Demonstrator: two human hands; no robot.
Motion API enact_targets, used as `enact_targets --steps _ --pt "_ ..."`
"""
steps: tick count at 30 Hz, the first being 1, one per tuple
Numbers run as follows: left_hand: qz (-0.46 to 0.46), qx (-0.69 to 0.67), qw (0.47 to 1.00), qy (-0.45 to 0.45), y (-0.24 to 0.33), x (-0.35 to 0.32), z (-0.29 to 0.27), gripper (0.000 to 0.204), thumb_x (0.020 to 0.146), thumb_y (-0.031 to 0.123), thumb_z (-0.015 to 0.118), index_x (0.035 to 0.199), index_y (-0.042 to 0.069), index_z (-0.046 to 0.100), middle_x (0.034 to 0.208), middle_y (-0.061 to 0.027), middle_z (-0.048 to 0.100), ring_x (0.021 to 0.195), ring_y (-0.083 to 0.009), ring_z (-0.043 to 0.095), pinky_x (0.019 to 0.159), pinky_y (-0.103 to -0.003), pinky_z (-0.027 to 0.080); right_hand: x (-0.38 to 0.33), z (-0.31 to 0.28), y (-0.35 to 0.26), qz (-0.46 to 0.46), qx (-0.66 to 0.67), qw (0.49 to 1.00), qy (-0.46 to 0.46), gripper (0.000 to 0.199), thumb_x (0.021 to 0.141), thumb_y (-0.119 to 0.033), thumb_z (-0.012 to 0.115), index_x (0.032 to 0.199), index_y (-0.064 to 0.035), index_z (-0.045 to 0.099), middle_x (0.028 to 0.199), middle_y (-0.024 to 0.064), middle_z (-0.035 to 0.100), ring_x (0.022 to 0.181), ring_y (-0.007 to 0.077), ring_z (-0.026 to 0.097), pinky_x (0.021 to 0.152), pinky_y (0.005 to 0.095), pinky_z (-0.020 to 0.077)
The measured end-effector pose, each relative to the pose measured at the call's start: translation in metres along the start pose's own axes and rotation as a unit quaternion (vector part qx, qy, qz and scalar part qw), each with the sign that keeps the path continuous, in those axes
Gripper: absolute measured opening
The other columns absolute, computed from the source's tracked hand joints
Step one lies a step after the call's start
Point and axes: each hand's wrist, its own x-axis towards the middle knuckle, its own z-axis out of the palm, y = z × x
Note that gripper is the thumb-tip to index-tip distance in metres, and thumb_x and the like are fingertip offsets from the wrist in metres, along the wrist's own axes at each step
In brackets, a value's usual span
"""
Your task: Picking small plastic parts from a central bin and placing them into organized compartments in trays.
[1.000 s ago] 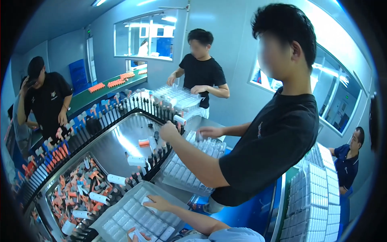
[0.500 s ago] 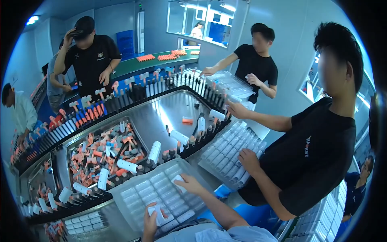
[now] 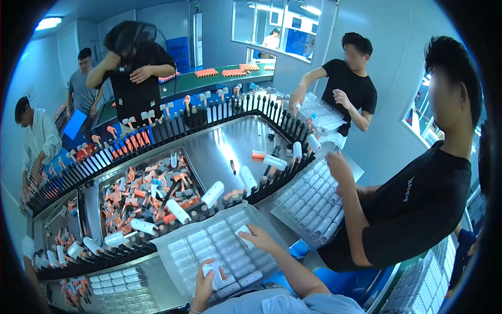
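Observation:
My left hand [image 3: 205, 285] is closed around a small white piece [image 3: 214, 272] at the near left edge of a clear plastic tray [image 3: 175, 246]. My right hand [image 3: 260, 239] pinches another white piece [image 3: 243, 233] above the tray's right half. I cannot tell whether these pieces are cloth or plastic. The tray has rows of moulded compartments. White cylindrical pieces [image 3: 250, 278] lie along its near edge, by my hands.
Beyond the tray, a black rail of pegs carries white curved shells [image 3: 212, 193]. It surrounds a metal bin of orange and grey parts [image 3: 151, 193]. At right, a co-worker [image 3: 413, 209] stands by a second filled tray [image 3: 308, 201]. White cylinders [image 3: 117, 282] lie at left.
The whole view has shifted, so things sit further right. The white shells on the pegs have turned. The right co-worker's hand has lifted off the second tray. My hands keep their grip.

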Motion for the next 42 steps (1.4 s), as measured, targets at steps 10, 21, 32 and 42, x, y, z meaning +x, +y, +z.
enact_targets --steps 10,21,32,42 --pt "0.01 0.01 1.0 -0.008 0.004 -0.001 -0.007 0.042 0.089 0.02 0.05 0.124 0.002 0.037 0.091 -0.0138 0.057 0.077 -0.0234 0.062 0.072 -0.036 0.051 0.0 0.007 -0.002 -0.006 -0.021 1.0 0.016 0.034 0.085 -0.029 0.061 0.105 -0.0024 0.058 0.082 0.007 0.063 0.069 0.0122 0.059 0.064 0.0283 0.0457" --pt "0.008 0.04 0.999 -0.015 0.003 0.003 -0.076 0.042 0.088 0.019 0.049 0.126 0.003 0.036 0.092 -0.0164 0.057 0.077 -0.0274 0.062 0.072 -0.04 0.052 0.014 0.06 -0.015 0.012 0.044 0.999 -0.011 0.031 0.085 -0.025 0.06 0.101 0.0011 0.058 0.079 0.0084 0.063 0.063 0.0128 0.059 0.06 0.0273 0.0457" --pt "-0.031 0.017 0.999 -0.033 0.015 0.004 -0.083 0.037 0.091 0.012 0.046 0.127 0.004 0.038 0.095 -0.0135 0.059 0.082 -0.0237 0.063 0.076 -0.034 0.05 0.019 0.073 -0.01 0.023 0.067 0.997 -0.01 0.027 0.083 -0.024 0.061 0.092 0.0018 0.059 0.075 0.0087 0.062 0.063 0.0135 0.06 0.058 0.0278 0.0451" --pt "-0.015 0.001 0.999 -0.032 0.01 0.009 -0.078 0.04 0.089 0.017 0.048 0.126 0.003 0.037 0.093 -0.0151 0.058 0.08 -0.0254 0.062 0.074 -0.037 0.051 0.022 0.061 -0.003 0.024 0.025 0.999 -0.015 0.035 0.084 -0.032 0.06 0.097 0.0006 0.059 0.078 0.0104 0.063 0.064 0.0152 0.061 0.06 0.0296 0.0461"
